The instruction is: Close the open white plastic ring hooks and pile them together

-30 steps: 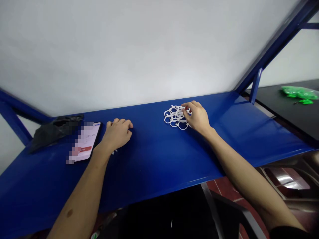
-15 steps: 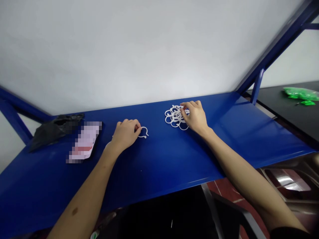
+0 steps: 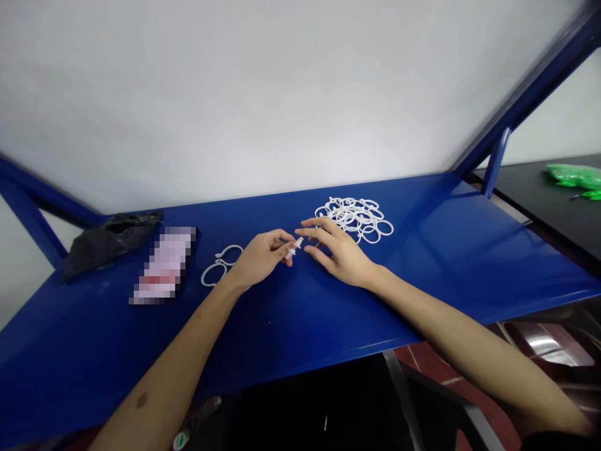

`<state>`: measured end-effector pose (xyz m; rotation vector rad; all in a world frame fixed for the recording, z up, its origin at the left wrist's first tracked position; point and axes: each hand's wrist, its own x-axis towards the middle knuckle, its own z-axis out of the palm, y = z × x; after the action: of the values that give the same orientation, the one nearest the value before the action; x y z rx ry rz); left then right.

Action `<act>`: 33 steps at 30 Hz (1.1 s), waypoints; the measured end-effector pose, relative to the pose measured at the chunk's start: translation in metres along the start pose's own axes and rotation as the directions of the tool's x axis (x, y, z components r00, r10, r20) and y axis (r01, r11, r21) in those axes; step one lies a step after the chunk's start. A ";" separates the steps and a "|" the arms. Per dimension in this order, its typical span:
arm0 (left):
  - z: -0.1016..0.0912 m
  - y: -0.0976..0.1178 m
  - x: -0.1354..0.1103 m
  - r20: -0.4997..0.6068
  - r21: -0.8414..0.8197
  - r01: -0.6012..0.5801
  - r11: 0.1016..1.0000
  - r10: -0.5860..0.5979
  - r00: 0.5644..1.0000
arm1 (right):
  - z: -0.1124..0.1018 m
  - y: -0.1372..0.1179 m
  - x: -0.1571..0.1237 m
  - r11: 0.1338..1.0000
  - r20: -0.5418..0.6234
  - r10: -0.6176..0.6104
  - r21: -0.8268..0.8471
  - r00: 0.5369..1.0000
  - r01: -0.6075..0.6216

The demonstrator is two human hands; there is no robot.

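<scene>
My left hand (image 3: pixel 260 257) rests on the blue shelf (image 3: pixel 291 313), its fingers pinched on the end of a small white plastic ring (image 3: pixel 293 247). Two more white rings (image 3: pixel 220 267) lie on the shelf just left of that hand, and I cannot tell whether they are linked to the held one. My right hand (image 3: pixel 335 252) lies right beside the left, fingers stretched out, its fingertips touching the held ring. A loose pile of several white rings (image 3: pixel 359 219) sits behind the right hand, apart from it.
A phone (image 3: pixel 164 263) lies flat at the left, with a crumpled black bag (image 3: pixel 107 241) behind it. A blue slanted frame post (image 3: pixel 498 156) stands at the right. Green plastic items (image 3: pixel 575 176) lie on a black table beyond. The shelf's front edge is close below my forearms.
My left hand slid right with a ring, uncovering rings on the shelf. My right hand left the pile and came left to meet it. The pile now lies uncovered.
</scene>
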<state>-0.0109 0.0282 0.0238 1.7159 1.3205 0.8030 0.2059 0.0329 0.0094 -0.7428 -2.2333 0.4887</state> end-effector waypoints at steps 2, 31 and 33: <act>0.003 0.001 -0.001 0.123 -0.073 -0.002 0.997 0.011 0.992 | 0.003 0.001 0.000 0.998 -0.016 -0.028 0.058 0.999 0.029; 0.010 -0.004 -0.007 -0.043 0.333 -0.303 0.893 0.336 0.941 | -0.003 -0.004 -0.006 0.964 0.035 -0.135 -0.228 0.990 0.139; 0.009 -0.002 -0.007 -0.028 0.334 -0.313 0.889 0.341 0.940 | -0.005 -0.005 -0.005 0.954 0.057 -0.142 -0.259 0.988 0.152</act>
<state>-0.0064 0.0200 0.0176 2.2328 1.2908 0.8925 0.2104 0.0259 0.0128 -0.6970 -2.3959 0.1348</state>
